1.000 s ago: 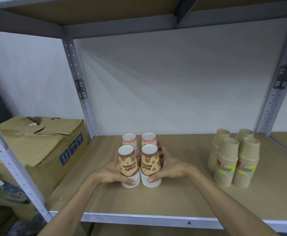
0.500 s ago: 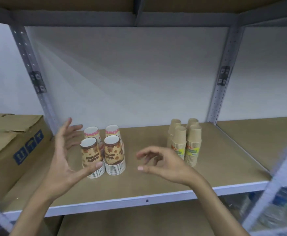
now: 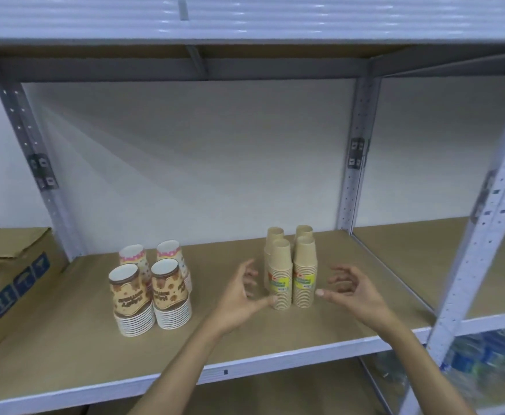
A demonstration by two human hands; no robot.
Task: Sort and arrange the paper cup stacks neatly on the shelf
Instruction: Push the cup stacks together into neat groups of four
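Four plain brown cup stacks (image 3: 290, 268) stand in a tight square toward the right end of the shelf (image 3: 245, 336), with four printed cup stacks (image 3: 152, 292) grouped nearer its left end. The left hand (image 3: 240, 296) and right hand (image 3: 351, 290) flank the brown group, fingers spread and empty; the left thumb looks to touch the front-left stack.

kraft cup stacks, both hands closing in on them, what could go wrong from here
1. The four plain kraft cup stacks are tall, narrow and packed together; if the left hand and right hand squeeze unevenly, one stack could tip into the others.
2. The left hand's thumb is low at the front left stack; a push there might slide the base and lean the top.
3. The printed cup stacks stand close on the left, so a wide left-hand sweep may knock them.
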